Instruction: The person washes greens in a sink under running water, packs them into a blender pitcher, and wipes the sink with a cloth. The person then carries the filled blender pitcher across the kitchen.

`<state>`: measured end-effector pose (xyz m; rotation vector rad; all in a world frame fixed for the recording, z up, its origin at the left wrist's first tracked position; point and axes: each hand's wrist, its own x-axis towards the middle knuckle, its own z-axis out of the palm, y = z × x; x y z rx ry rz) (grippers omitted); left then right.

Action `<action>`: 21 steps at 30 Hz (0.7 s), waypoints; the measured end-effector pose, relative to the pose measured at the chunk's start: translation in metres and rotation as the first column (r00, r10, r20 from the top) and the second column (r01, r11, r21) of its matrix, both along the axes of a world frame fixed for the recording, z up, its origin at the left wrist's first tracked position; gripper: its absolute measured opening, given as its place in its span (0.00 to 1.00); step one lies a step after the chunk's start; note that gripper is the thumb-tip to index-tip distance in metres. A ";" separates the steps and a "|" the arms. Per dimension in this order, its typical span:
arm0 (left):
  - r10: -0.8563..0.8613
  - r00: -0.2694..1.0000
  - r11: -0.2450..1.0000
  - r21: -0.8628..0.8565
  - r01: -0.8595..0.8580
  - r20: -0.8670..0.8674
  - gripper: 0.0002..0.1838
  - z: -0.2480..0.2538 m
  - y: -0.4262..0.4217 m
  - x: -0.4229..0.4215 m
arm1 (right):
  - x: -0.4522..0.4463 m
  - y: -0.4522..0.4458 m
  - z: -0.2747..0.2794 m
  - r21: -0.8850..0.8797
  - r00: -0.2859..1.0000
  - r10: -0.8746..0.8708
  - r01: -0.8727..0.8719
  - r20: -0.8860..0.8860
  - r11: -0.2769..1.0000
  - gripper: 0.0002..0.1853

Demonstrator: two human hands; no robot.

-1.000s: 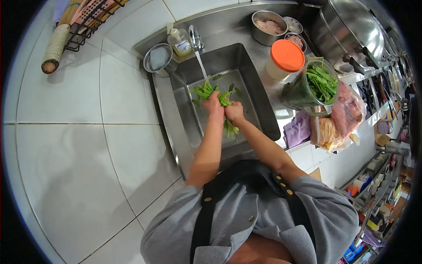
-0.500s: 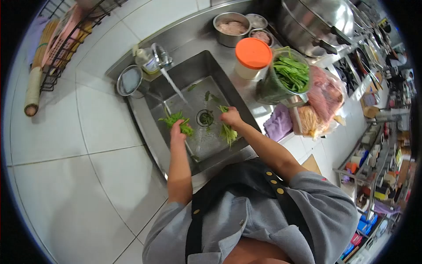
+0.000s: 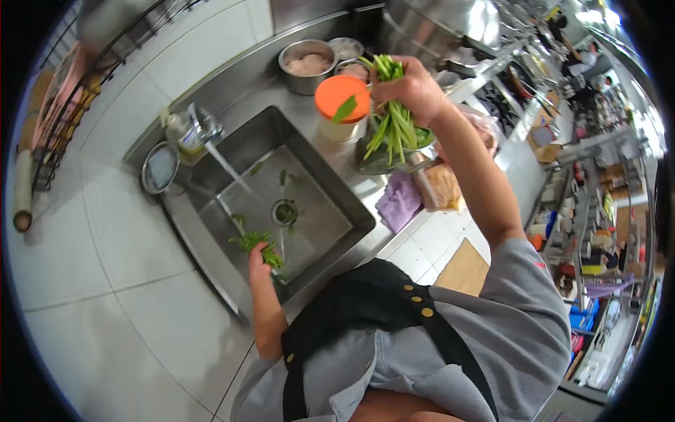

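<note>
My right hand (image 3: 416, 91) is closed around a bunch of leafy greens (image 3: 395, 130), its stems hanging over the clear container (image 3: 373, 156) on the counter. That container is mostly covered by the bunch. Low over the near left part of the steel sink (image 3: 323, 228), my left hand (image 3: 260, 260) grips another bunch of greens (image 3: 247, 240). Water runs from the faucet (image 3: 205, 130) into the basin. Loose leaves (image 3: 287, 179) lie on the sink floor around the drain (image 3: 284, 212).
Beside the container stands a tub with an orange lid (image 3: 342, 98). Steel bowls of raw meat (image 3: 307, 65) sit behind it, near a large pot (image 3: 436, 32). A purple cloth (image 3: 399, 202) and bagged food (image 3: 444, 186) lie at the counter edge. A strainer (image 3: 161, 167) rests by the faucet.
My right hand has lifted its greens out of the sink, up and right, over the container. My left hand stays over the sink with its bunch. The view has shifted right.
</note>
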<state>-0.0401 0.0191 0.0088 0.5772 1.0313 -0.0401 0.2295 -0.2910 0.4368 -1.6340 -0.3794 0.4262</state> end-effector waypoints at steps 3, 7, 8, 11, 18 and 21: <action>-0.023 0.999 1.000 0.002 0.023 -0.045 0.08 0.002 -0.004 0.001 | 0.026 -0.031 0.019 -0.026 0.997 -0.053 0.055 0.052 0.998 0.08; -0.045 0.998 0.999 0.007 0.045 -0.050 0.09 0.001 -0.006 0.006 | 0.043 -0.049 0.014 -0.051 0.979 -0.168 0.174 0.113 0.983 0.08; -0.043 0.998 0.999 0.007 0.044 -0.050 0.09 0.001 -0.007 0.007 | 0.045 -0.051 0.009 -0.005 0.962 -0.227 0.231 0.154 0.973 0.08; -0.056 0.997 0.988 0.140 0.064 -0.054 0.12 0.019 -0.011 0.014 | 0.045 -0.050 0.005 0.073 0.936 -0.286 0.277 0.203 0.958 0.08; -0.424 0.862 0.876 0.366 0.314 0.276 0.18 0.185 -0.022 0.055 | -0.016 -0.011 -0.032 -0.026 0.945 -0.186 0.201 0.269 0.979 0.08; -0.643 0.661 0.731 0.568 0.378 0.387 0.22 0.265 -0.028 0.105 | -0.065 0.016 -0.126 -0.100 0.981 -0.135 0.150 0.142 0.984 0.10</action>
